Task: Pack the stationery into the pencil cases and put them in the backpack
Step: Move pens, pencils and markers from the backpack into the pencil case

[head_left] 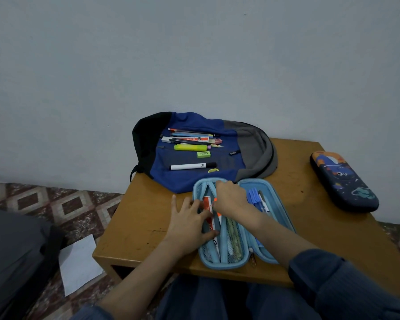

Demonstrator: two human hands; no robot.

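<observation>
Two pencil cases are seen on the wooden table (143, 227). One light-blue pencil case (224, 265) is laid open at 6 o'clock, and one dark space-print pencil case (343, 181) is kept closed at 3 o'clock. One blue backpack (252, 146) is laid flat at 12 o'clock. On it are spread one white marker (192, 166), one yellow highlighter (189, 147), one green eraser (203, 154), one pink eraser (217, 141) and a cluster of pens too crowded to count. The left hand (189, 222) is spread flat and pressed on a red ruler (207, 204) in the open case's left half. The right hand (231, 199) is curled over the case; whether the orange tip at its thumb is pinched cannot be told.
</observation>
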